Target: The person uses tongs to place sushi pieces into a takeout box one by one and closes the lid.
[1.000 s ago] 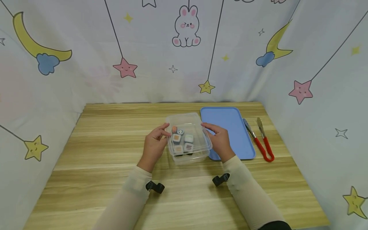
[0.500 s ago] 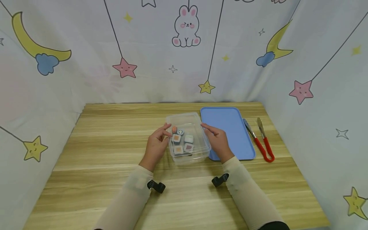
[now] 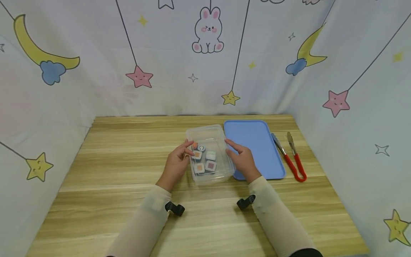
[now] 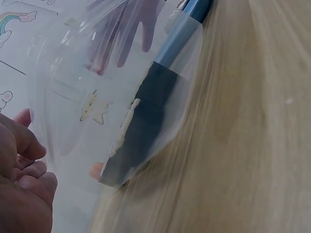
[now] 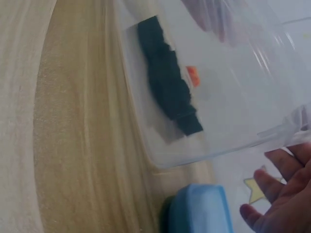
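A clear plastic food box (image 3: 210, 178) stands mid-table with its clear lid (image 3: 205, 132) on top, the edges nearly lined up. Inside are several sushi pieces (image 3: 211, 166) with dark wrapping and pale tops; an orange piece (image 5: 193, 76) shows through the wall. My left hand (image 3: 174, 164) holds the lid at the left side, finger ends over its edge, other fingers curled in the left wrist view. On the right, my right hand (image 3: 242, 159) touches the lid's far corner with a fingertip, thumb apart and fingers spread in the right wrist view.
A blue tray (image 3: 257, 150) lies right beside the box, partly under my right hand. Red-handled tongs (image 3: 297, 166) rest beyond it, spread apart. A printed curtain (image 3: 176, 96) borders the table's back and sides.
The lid's near edge has come down towards the box rim and the edges line up more closely. My left fingers reach further over the lid; my right thumb has parted from it.
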Demonstrator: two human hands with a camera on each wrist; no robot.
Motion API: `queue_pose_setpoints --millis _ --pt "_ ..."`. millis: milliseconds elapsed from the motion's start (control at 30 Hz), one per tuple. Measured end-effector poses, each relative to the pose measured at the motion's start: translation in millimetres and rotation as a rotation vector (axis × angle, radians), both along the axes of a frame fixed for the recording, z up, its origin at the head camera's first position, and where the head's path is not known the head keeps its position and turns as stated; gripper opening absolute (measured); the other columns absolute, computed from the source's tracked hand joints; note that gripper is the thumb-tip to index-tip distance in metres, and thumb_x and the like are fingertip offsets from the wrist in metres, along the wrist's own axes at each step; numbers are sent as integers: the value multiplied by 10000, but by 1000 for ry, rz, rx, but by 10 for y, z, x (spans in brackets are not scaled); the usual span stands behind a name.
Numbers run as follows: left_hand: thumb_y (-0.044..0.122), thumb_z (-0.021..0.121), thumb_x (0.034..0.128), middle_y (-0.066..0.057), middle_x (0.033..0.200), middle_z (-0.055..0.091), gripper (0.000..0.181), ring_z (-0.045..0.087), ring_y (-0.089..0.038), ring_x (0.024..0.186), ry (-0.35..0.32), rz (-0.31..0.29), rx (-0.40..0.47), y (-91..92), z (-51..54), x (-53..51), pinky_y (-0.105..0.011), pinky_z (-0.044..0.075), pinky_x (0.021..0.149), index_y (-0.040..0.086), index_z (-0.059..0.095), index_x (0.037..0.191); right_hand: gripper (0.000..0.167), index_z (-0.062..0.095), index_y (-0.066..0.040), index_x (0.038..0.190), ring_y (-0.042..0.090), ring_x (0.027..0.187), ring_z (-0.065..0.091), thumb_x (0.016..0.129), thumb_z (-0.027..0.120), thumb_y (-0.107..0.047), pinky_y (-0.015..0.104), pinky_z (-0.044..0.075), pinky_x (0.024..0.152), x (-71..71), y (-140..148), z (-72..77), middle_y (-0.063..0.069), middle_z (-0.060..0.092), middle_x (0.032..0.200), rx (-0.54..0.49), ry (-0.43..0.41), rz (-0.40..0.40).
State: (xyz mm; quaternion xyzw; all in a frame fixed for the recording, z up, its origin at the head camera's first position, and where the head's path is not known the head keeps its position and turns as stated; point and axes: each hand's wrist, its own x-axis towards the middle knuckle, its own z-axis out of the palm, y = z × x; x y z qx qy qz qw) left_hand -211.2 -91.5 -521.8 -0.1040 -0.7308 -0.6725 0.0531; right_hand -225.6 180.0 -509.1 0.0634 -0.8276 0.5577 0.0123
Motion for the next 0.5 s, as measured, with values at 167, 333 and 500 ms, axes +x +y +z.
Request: queue_pose_setpoints --millis 167,333,500 --pt "-137 501 975 -76 1517 558 209 303 -150 1537 -3 -8 -9 10 -6 -2 -304 304 1239 -49 686 934 427 621 -223 1461 265 1458 449 1036 663 -198 529 359 1223 5 -9 -64 28 558 1518 31 -6 -14" --pt "-96 540 986 -98 1526 544 130 298 -130 1537 -10 -18 0 21 16 -11 -291 298 1241 -128 663 1014 441 606 -275 1470 238 1478 420 1036 656 -213 523 395 1200 15 -30 -114 -38 543 1530 41 -36 -38" --pt "-32 634 991 -73 1537 538 122 287 -141 1544 -29 -24 -14 28 18 -28 -322 278 1255 -128 664 1060 444 601 -290 1470 223 1480 414 1032 656 -233 513 370 1219 38 -55 -110 -73 542 1523 35 -38 -48"
